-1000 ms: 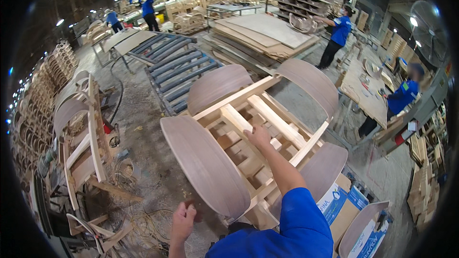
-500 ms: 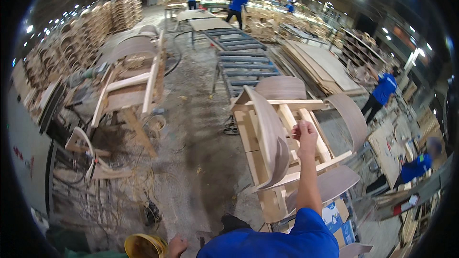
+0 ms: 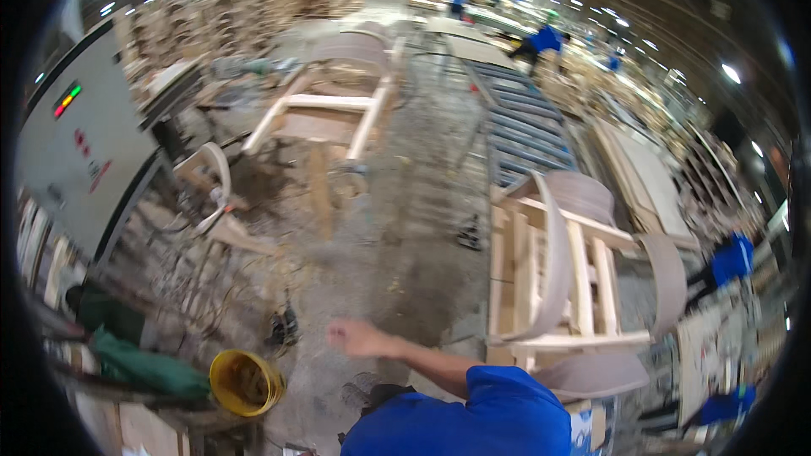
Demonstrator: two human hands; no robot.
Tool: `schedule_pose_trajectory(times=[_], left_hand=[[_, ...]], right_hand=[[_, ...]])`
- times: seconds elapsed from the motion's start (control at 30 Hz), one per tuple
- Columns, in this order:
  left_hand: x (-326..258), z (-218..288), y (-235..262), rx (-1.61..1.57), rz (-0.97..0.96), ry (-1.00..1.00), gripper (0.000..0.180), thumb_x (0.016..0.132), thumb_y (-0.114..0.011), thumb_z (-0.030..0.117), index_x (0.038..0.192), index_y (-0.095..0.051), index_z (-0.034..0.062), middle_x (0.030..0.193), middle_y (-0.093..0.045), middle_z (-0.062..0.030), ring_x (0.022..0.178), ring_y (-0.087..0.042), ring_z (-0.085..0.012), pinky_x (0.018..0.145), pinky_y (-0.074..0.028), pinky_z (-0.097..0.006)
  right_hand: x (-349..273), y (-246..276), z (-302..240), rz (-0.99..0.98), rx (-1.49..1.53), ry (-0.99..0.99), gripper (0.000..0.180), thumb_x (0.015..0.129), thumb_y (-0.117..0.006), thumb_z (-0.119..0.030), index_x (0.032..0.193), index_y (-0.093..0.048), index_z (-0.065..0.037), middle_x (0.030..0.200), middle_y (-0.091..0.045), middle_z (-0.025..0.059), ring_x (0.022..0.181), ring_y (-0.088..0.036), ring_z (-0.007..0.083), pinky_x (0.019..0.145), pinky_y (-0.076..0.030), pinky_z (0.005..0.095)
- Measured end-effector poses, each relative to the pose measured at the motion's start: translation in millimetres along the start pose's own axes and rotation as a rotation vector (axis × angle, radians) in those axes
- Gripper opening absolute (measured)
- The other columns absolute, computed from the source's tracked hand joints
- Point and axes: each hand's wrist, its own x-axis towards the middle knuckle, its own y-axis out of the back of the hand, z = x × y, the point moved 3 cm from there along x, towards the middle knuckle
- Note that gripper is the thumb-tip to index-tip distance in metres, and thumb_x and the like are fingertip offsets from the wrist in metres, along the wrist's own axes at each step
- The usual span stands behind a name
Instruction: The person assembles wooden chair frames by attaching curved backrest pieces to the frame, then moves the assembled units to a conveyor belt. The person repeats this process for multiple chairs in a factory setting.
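Note:
My right hand (image 3: 363,339) is stretched across to the left in front of my body, over the concrete floor. Motion smears its fingers, so whether they are apart or closed is unclear. Nothing plainly shows in it. Below and left of that hand stands a yellow bucket (image 3: 272,390) with brownish contents. To the right of my arm sits a pale wooden frame (image 3: 583,279) with slats, and curved veneered panels (image 3: 553,270) stand against and around it. My left hand is out of the picture.
A grey control cabinet (image 3: 84,152) with coloured lights stands at the left. Beside it is a curved wooden part (image 3: 215,171). Another slatted frame (image 3: 325,103) lies farther off. A roller conveyor (image 3: 528,122) runs into the distance. People in blue (image 3: 731,260) are at the right and back.
My right hand has left the slatted frame and swung left and down toward the bucket side. My view has turned left. My left hand, earlier beside the bucket, has gone from sight.

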Motion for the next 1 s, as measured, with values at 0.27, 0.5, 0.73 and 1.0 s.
schedule_pose_trajectory(times=[0.27, 0.5, 0.73, 1.0], left_hand=[[-145, -51, -135, -0.587, 0.100, 0.574, 0.045, 0.095, -0.051, 0.045, 0.087, -0.077, 0.0087, 0.085, -0.076, -0.0143, 0.079, -0.075, -0.0277, 0.077, -0.058, -0.044], [-215, -16, -253, -1.257, 0.152, 1.134, 0.044, 0.096, -0.052, 0.048, 0.106, -0.077, 0.0121, 0.095, -0.078, -0.0137, 0.096, -0.074, -0.0308, 0.089, -0.057, -0.045], [-275, -53, -323, -1.282, 0.535, 0.767, 0.044, 0.093, -0.057, 0.047, 0.100, -0.076, 0.0083, 0.087, -0.076, -0.0151, 0.083, -0.073, -0.0288, 0.082, -0.057, -0.043], [-394, -177, -344, -1.760, 1.189, 1.443, 0.039, 0.092, -0.056, 0.035, 0.079, -0.075, 0.0033, 0.071, -0.073, -0.0145, 0.064, -0.072, -0.0275, 0.066, -0.057, -0.042]], right_hand=[[-48, -236, 4, -1.168, -0.271, 0.322, 0.049, 0.100, -0.063, -0.042, 0.132, -0.061, -0.004, 0.115, -0.074, 0.0187, 0.104, -0.071, 0.0363, 0.091, -0.054, 0.0466], [-24, -265, 57, -1.247, -0.661, 0.364, 0.045, 0.097, -0.066, -0.040, 0.126, -0.067, -0.006, 0.107, -0.077, 0.0154, 0.096, -0.074, 0.0315, 0.087, -0.057, 0.0425], [-25, -373, -59, -1.083, -0.648, 0.834, 0.045, 0.101, -0.061, -0.035, 0.131, -0.063, -0.002, 0.109, -0.074, 0.0193, 0.096, -0.070, 0.0352, 0.085, -0.055, 0.0466], [-171, -572, -198, -1.317, -0.462, 0.796, 0.041, 0.095, -0.067, -0.039, 0.118, -0.072, -0.006, 0.099, -0.077, 0.0107, 0.094, -0.073, 0.0232, 0.085, -0.056, 0.0376]])
